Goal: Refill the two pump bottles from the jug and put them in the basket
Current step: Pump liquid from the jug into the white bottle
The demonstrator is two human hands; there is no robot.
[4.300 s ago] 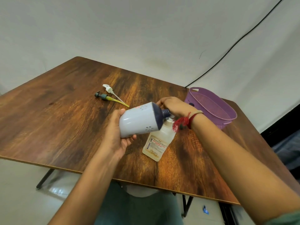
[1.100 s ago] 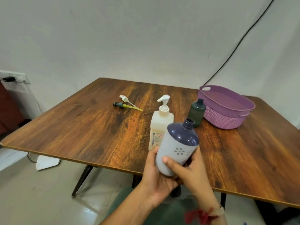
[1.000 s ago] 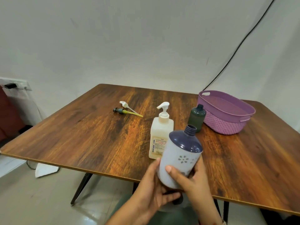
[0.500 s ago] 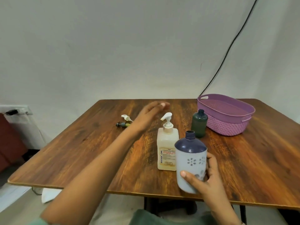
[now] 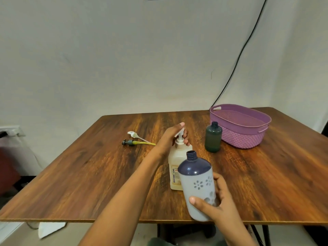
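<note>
left hand (image 5: pixel 173 137): curled round jug (image 5: pixel 175 167) pump head
right hand (image 5: pixel 218 205): clamped on white bottle (image 5: pixel 197 185), held just before jug
green bottle (image 5: pixel 213 139): stood right of jug
basket (image 5: pixel 239 137): farther right of jug

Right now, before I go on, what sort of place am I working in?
Probably a plain indoor room used as a work spot: a wooden table stands by a blank white wall, a black cable runs down that wall, and a wall socket shows at the left edge.
</note>
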